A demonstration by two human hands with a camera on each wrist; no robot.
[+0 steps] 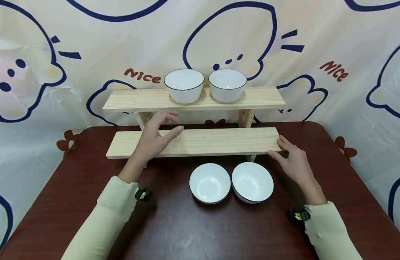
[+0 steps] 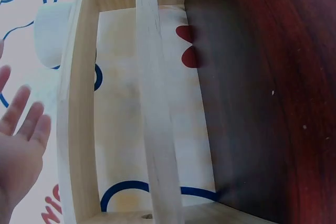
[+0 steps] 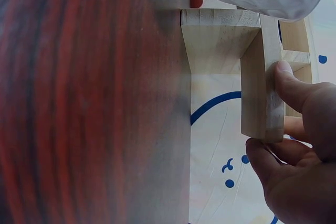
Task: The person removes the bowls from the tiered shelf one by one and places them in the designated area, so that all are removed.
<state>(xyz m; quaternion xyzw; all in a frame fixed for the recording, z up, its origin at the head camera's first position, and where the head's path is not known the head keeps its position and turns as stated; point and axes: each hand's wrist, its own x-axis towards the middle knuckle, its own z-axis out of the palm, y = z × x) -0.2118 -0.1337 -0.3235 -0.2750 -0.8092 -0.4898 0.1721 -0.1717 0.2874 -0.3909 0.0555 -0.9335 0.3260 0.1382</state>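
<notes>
A two-tier wooden shelf (image 1: 200, 142) of pale boards stands on the table. My right hand (image 1: 293, 160) holds the right end of its lower board; in the right wrist view the thumb (image 3: 289, 80) lies on the front edge and other fingers touch the end. My left hand (image 1: 155, 137) hovers over the left part of that board, fingers apart and holding nothing. On the upper board sit two white bowls with dark rims, a left bowl (image 1: 184, 86) and a right bowl (image 1: 227, 86). Two similar bowls, one left (image 1: 210, 183) and one right (image 1: 252, 182), stand before the shelf.
The dark red-brown table (image 1: 193, 234) extends around the shelf. Behind it hangs a pale cloth (image 1: 148, 43) with blue cartoon outlines. The two front bowls stand side by side, close to the lower board's front edge.
</notes>
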